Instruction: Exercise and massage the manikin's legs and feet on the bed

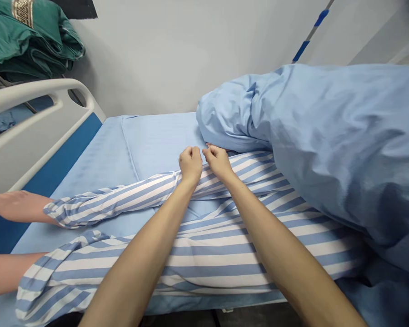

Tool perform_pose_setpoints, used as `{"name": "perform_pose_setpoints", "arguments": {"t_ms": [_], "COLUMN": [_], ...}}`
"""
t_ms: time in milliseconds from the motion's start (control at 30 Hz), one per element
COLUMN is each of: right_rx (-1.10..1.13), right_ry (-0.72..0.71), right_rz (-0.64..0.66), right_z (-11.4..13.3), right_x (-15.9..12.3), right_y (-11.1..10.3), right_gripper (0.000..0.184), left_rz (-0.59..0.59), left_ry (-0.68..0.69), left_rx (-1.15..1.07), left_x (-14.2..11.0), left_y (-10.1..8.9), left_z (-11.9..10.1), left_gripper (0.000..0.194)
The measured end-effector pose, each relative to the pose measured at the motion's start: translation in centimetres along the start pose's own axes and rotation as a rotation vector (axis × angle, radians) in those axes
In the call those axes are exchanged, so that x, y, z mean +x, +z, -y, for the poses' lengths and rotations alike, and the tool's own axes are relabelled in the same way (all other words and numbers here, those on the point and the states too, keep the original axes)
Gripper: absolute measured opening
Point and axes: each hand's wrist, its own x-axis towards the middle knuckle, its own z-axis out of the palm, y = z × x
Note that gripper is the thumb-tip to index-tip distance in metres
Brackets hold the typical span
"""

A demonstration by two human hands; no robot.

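Observation:
Both my arms reach forward over a hospital bed. My left hand and my right hand are closed side by side, almost touching, gripping the blue-and-white striped trousers at the far leg. The trousers are on a mannequin or person lying across the bed; bare feet stick out of the cuffs at the left. A light blue duvet is bunched just beyond my hands and covers the upper body.
The bed has a light blue sheet and a white-and-blue footboard at the left. Folded green cloth is stacked behind it. A grey wall runs along the far side.

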Motion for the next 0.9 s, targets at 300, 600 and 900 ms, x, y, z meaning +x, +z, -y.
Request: {"name": "perform_pose_setpoints", "arguments": {"t_ms": [300, 600, 900], "right_rx": [-0.275, -0.413, -0.510], "right_ry": [-0.068, 0.220, 0.256], "right_rz": [-0.280, -0.415, -0.398], "right_z": [1.6, -2.1, -1.3], "right_x": [0.0, 0.6, 0.2], "right_y": [-2.9, -4.6, -3.9], "right_gripper": [0.028, 0.029, 0.023], "left_rz": [0.053, 0.291, 0.015], "left_ry": [0.007, 0.043, -0.073], "left_rx": [0.253, 0.008, 0.036], "left_x": [-1.9, -0.8, 1.1], "left_y": [2.6, 0.1, -18.8], "left_z": [-0.2, 0.4, 5.8], "left_gripper": [0.030, 0.031, 0.032]}}
